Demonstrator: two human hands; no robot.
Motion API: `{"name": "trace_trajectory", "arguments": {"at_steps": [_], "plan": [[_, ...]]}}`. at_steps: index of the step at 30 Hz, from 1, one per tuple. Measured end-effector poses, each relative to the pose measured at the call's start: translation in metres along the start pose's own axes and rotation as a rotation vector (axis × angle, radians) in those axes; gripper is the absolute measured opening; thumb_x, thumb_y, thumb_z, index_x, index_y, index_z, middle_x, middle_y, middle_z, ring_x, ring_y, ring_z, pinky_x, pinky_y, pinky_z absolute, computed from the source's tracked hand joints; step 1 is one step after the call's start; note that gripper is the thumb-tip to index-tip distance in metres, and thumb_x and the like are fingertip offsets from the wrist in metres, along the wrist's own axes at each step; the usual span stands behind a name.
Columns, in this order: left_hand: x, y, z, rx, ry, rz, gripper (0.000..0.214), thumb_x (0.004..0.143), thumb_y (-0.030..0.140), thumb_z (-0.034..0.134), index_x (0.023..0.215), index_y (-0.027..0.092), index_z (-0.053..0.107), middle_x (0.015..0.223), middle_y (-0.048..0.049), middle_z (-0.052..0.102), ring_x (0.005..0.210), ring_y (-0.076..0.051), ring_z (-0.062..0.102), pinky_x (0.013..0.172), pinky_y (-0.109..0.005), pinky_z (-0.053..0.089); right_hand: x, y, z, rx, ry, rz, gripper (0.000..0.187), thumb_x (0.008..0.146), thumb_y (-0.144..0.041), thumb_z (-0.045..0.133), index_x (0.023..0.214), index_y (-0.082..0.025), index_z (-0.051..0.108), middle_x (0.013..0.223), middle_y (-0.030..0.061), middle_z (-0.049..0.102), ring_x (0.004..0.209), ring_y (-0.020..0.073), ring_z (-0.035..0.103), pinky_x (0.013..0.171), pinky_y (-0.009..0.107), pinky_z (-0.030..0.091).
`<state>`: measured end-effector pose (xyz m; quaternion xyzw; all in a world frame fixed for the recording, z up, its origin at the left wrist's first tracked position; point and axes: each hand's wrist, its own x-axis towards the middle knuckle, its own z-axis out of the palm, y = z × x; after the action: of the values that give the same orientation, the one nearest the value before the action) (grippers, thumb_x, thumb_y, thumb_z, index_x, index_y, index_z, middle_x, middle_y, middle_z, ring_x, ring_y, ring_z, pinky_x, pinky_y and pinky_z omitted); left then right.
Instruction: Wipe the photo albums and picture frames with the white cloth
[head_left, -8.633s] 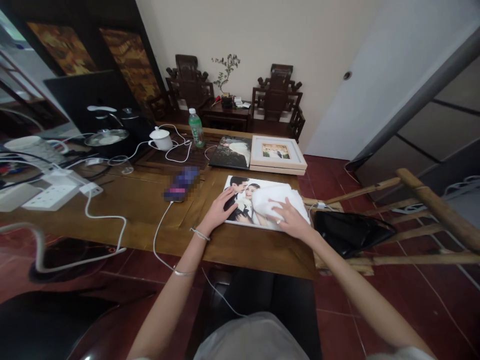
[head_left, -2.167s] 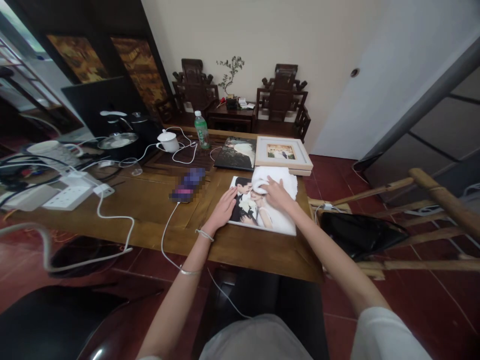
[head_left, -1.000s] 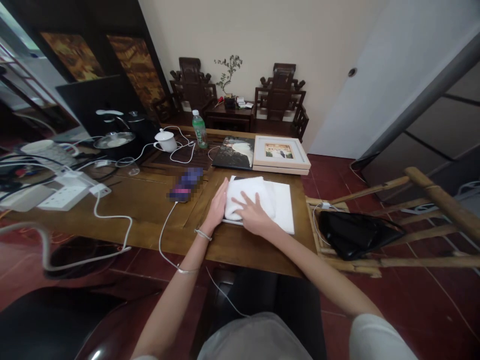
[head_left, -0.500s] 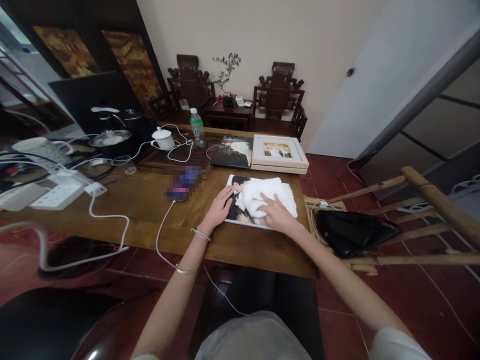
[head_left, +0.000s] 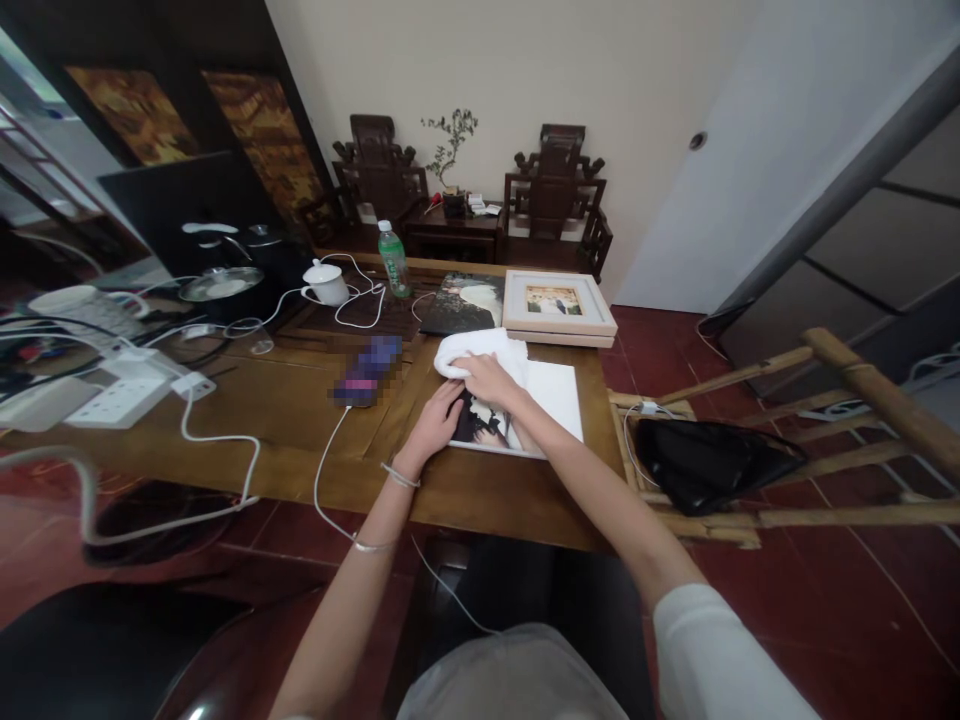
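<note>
A photo album (head_left: 553, 402) with a picture on its white cover lies flat near the table's right end. My right hand (head_left: 486, 378) presses a folded white towel (head_left: 495, 346) onto the album's upper left part, fingers bent over the cloth. The towel covers the top of the picture and reaches past the album's far edge. Flat on the album's left edge rests my left hand (head_left: 439, 418), fingers stretched out and holding nothing. Its fingertips lie close to the towel.
Behind the album are a dark photo book (head_left: 469, 303) and a white-framed picture (head_left: 559, 302). A phone (head_left: 369, 370) on a cable lies to the left. Farther left are a green bottle (head_left: 393, 262), a lidded white cup (head_left: 325, 284) and a power strip (head_left: 127, 388).
My right hand has slid the towel left and away from me, from the album's right side to its upper left. The album's white right part is now uncovered. My left hand stays in place.
</note>
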<state>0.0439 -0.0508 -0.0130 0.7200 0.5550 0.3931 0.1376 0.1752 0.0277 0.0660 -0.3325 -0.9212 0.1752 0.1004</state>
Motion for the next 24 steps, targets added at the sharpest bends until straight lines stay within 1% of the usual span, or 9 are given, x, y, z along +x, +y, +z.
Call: {"name": "trace_trajectory", "arguments": {"at_steps": [2, 5, 8, 12, 15, 17, 19, 21, 24], "plan": [[0.0, -0.001, 0.0, -0.002, -0.001, -0.002, 0.042, 0.092, 0.03, 0.038, 0.128, 0.015, 0.056, 0.138, -0.0105, 0.051, 0.132, -0.024, 0.042, 0.113, -0.044, 0.03, -0.004, 0.002, -0.001, -0.021, 0.023, 0.024, 0.055, 0.077, -0.003, 0.037, 0.125, -0.022, 0.056, 0.126, 0.0107, 0.059, 0.122, 0.0308, 0.047, 0.103, 0.057, 0.025], [-0.001, 0.0, -0.001, -0.033, -0.012, 0.01, 0.043, 0.093, 0.03, 0.038, 0.13, 0.015, 0.053, 0.14, -0.0104, 0.048, 0.134, -0.023, 0.039, 0.114, -0.043, 0.028, -0.022, 0.016, -0.007, -0.044, 0.048, 0.05, 0.053, 0.075, -0.001, 0.04, 0.12, -0.022, 0.06, 0.123, 0.012, 0.061, 0.124, 0.0311, 0.046, 0.103, 0.058, 0.024], [-0.001, 0.003, -0.003, -0.066, -0.034, 0.016, 0.045, 0.094, 0.03, 0.037, 0.133, 0.014, 0.051, 0.143, -0.0102, 0.045, 0.136, -0.02, 0.036, 0.115, -0.041, 0.026, -0.05, 0.04, -0.018, -0.06, 0.064, 0.082, 0.051, 0.073, 0.0, 0.042, 0.115, -0.019, 0.063, 0.121, 0.013, 0.062, 0.127, 0.0325, 0.043, 0.103, 0.061, 0.023], [-0.003, 0.009, -0.005, -0.076, -0.034, -0.016, 0.045, 0.093, 0.03, 0.038, 0.132, 0.012, 0.051, 0.142, -0.011, 0.046, 0.137, -0.02, 0.034, 0.115, -0.04, 0.025, -0.089, 0.076, -0.029, -0.09, 0.113, 0.14, 0.06, 0.067, 0.005, 0.037, 0.117, -0.018, 0.061, 0.128, 0.0122, 0.059, 0.132, 0.0313, 0.038, 0.104, 0.065, 0.02], [-0.003, 0.011, -0.006, -0.084, -0.016, -0.023, 0.044, 0.092, 0.03, 0.04, 0.13, 0.011, 0.053, 0.14, -0.0116, 0.048, 0.136, -0.021, 0.035, 0.115, -0.04, 0.027, -0.114, 0.09, -0.03, -0.157, 0.11, 0.185, 0.06, 0.067, 0.004, 0.035, 0.12, -0.013, 0.058, 0.135, 0.0184, 0.052, 0.136, 0.0318, 0.031, 0.102, 0.067, 0.021], [-0.003, 0.011, -0.006, -0.095, -0.008, -0.02, 0.044, 0.091, 0.029, 0.042, 0.13, 0.012, 0.054, 0.139, -0.0107, 0.049, 0.136, -0.021, 0.036, 0.114, -0.041, 0.028, -0.129, 0.089, -0.026, -0.202, 0.09, 0.19, 0.058, 0.067, 0.004, 0.036, 0.119, -0.01, 0.057, 0.139, 0.0217, 0.046, 0.139, 0.0313, 0.025, 0.103, 0.066, 0.021], [-0.003, 0.011, -0.006, -0.103, -0.006, -0.021, 0.043, 0.091, 0.029, 0.042, 0.13, 0.014, 0.054, 0.139, -0.0095, 0.049, 0.136, -0.021, 0.036, 0.114, -0.041, 0.028, -0.146, 0.08, -0.02, -0.22, 0.07, 0.159, 0.058, 0.065, 0.004, 0.037, 0.116, -0.011, 0.059, 0.142, 0.0202, 0.042, 0.14, 0.0315, 0.021, 0.104, 0.067, 0.019], [-0.003, 0.011, -0.006, -0.103, -0.005, -0.024, 0.043, 0.091, 0.029, 0.043, 0.13, 0.014, 0.055, 0.139, -0.0093, 0.049, 0.136, -0.021, 0.036, 0.114, -0.041, 0.028, -0.164, 0.063, -0.013, -0.213, 0.064, 0.103, 0.057, 0.063, 0.005, 0.038, 0.11, -0.014, 0.062, 0.144, 0.0158, 0.041, 0.141, 0.0322, 0.018, 0.105, 0.069, 0.016], [-0.003, 0.01, -0.006, -0.099, -0.004, -0.023, 0.044, 0.091, 0.029, 0.042, 0.129, 0.011, 0.054, 0.139, -0.0112, 0.049, 0.136, -0.021, 0.037, 0.114, -0.04, 0.028, -0.193, 0.03, -0.002, -0.182, 0.051, 0.019, 0.056, 0.06, 0.007, 0.036, 0.102, -0.016, 0.066, 0.145, 0.0107, 0.041, 0.141, 0.0325, 0.014, 0.104, 0.072, 0.013]]}}
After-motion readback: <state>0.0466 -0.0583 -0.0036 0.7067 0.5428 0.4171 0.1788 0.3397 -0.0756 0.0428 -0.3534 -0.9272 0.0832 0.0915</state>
